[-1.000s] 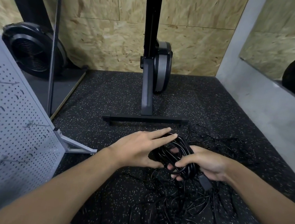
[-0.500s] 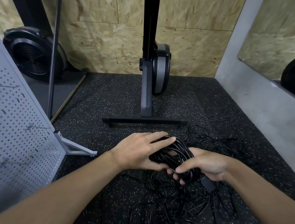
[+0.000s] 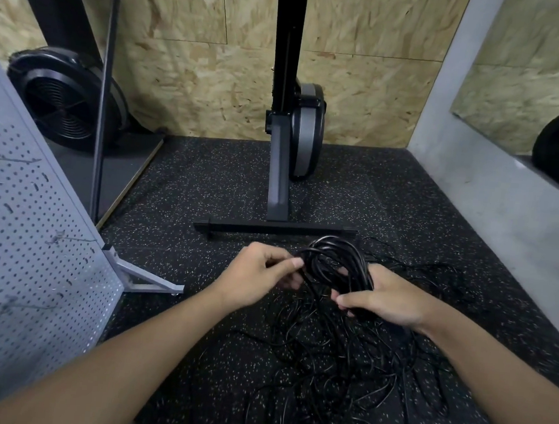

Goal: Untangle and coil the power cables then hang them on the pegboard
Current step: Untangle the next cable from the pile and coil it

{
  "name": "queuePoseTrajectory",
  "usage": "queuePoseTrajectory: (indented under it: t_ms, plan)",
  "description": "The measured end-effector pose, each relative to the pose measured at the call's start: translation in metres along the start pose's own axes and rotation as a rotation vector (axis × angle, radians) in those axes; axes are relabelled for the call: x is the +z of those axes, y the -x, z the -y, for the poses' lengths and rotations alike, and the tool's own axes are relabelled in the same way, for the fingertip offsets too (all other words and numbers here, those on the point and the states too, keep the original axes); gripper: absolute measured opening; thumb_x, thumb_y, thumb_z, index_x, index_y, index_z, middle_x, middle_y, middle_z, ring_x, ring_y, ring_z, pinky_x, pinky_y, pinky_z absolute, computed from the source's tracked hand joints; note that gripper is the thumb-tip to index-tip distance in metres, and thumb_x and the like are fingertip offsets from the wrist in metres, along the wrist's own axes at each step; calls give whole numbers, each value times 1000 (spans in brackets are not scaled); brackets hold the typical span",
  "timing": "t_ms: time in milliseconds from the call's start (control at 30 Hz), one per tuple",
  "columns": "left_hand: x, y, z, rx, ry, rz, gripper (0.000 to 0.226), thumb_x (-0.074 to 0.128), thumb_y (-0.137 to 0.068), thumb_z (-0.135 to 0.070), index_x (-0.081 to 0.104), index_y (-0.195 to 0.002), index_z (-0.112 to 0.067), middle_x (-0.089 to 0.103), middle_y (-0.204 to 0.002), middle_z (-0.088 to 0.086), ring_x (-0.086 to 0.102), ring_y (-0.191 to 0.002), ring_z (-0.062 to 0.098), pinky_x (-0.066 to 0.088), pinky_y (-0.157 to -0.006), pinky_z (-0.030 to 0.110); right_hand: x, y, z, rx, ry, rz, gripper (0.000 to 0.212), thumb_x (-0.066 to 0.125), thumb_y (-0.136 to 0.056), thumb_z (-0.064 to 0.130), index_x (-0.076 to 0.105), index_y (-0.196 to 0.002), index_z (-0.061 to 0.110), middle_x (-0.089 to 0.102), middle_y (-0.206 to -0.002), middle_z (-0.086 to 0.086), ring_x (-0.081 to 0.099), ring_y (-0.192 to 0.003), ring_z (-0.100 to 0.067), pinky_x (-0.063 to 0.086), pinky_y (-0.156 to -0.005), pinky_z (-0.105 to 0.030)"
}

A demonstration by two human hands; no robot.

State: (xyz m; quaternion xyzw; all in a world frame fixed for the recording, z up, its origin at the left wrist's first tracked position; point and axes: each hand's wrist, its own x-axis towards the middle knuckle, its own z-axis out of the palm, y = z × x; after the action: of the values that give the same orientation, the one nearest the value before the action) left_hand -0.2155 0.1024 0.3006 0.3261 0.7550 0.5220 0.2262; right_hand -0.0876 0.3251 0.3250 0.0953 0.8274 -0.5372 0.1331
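Note:
A coil of black power cable (image 3: 334, 260) stands up between my hands above the speckled floor. My right hand (image 3: 389, 297) grips the coil's lower right side, fingers curled round the bundled loops. My left hand (image 3: 259, 276) pinches a strand at the coil's left edge between thumb and fingers. Below and right of both hands a loose tangle of black cables (image 3: 342, 369) spreads over the floor. The grey pegboard (image 3: 14, 256) leans at the left, with a few hooks on its face.
A black exercise machine (image 3: 288, 138) stands on its T-shaped base just beyond the coil. A black fan wheel (image 3: 64, 101) sits at the back left behind a thin pole. A concrete ledge (image 3: 508, 211) borders the right; chipboard walls close the back.
My left hand went from lying flat over the coil with straight fingers to pinching a strand at its left edge. The coil now stands more upright.

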Motion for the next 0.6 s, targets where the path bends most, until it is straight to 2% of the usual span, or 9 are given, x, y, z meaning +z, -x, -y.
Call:
queuePoseTrajectory:
  t_ms: [100,200,267,333,500,600]
  plan:
    - [3,0,-6,-79,136,-33,31,61,-105,-26,77,-99,0,80,-93,11,78,-91,26,63,-87,38,12,-1,1,-20,31,-74,16,72,-95,10,71,-110,15,78,-103,1,72,-98,-8,51,-94,-25]
    - [9,0,-12,-186,409,-115,28,63,-103,-20,70,-99,7,78,-98,21,78,-89,32,65,-81,36,17,-9,0,-42,35,-151,17,74,-94,12,73,-111,17,77,-110,4,70,-106,-6,49,-103,-28]
    - [10,-1,-15,-216,540,-175,22,66,-101,-17,65,-97,4,77,-100,25,79,-84,33,66,-76,35,21,-12,2,-43,-16,-167,28,77,-93,15,70,-119,22,77,-115,8,69,-112,-4,48,-108,-31]
    - [12,-1,-18,-247,621,-206,18,68,-100,-16,63,-100,1,76,-103,26,79,-83,32,66,-72,32,27,-14,0,-29,-91,-158,36,80,-91,17,68,-124,22,77,-116,6,70,-114,-9,48,-110,-37]
    - [14,-4,-12,-291,633,-203,15,66,-102,-15,60,-97,-3,76,-106,27,79,-84,30,65,-72,30,30,-17,-2,2,-195,-105,31,78,-90,9,69,-120,10,79,-105,-7,75,-103,-21,50,-106,-43]
    - [10,-5,-12,-195,519,-167,21,65,-103,-22,58,-94,-4,77,-106,22,78,-85,27,65,-81,38,31,-16,2,-23,-246,-96,21,72,-92,1,68,-112,-1,75,-88,-11,72,-85,-22,56,-88,-36]
